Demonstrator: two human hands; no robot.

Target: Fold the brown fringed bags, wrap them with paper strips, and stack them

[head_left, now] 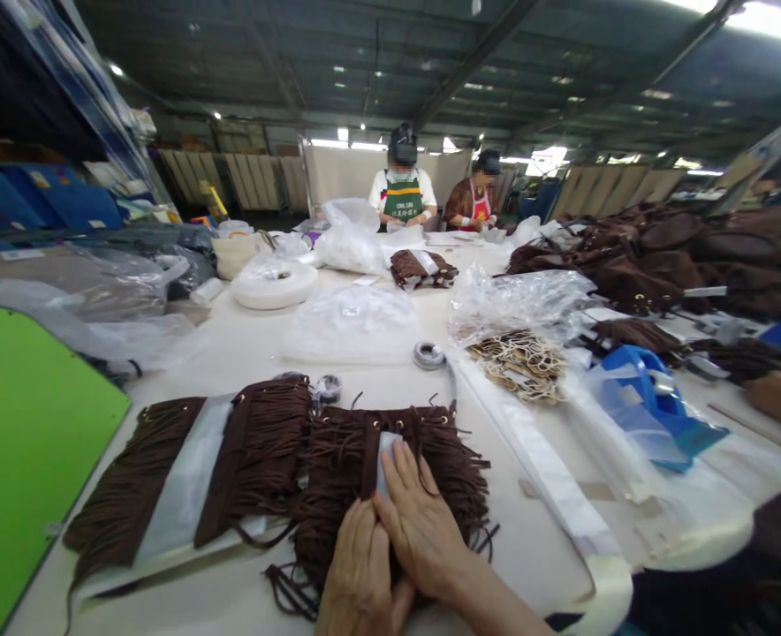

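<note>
Flat on the table in front of me lies a dark brown fringed bag (328,477) with small eyelets along its upper edge. My left hand (357,565) rests on its lower middle, fingers stretched out. Beside it, partly over the left thumb, my right hand (423,517) presses flat on the bag and on the lower end of a pale strip (388,455). Neither hand grips anything that I can see. To the left sits another brown fringed piece (254,450), with a whitish sheet (188,477) across its middle.
A green board (26,468) stands at the left. Behind lie clear plastic bags (351,322) and a white roll (275,283). To the right are a tangle of cord-strung tags (519,362), a blue tape dispenser (655,397) and piled brown bags (682,247). Two people work across the table.
</note>
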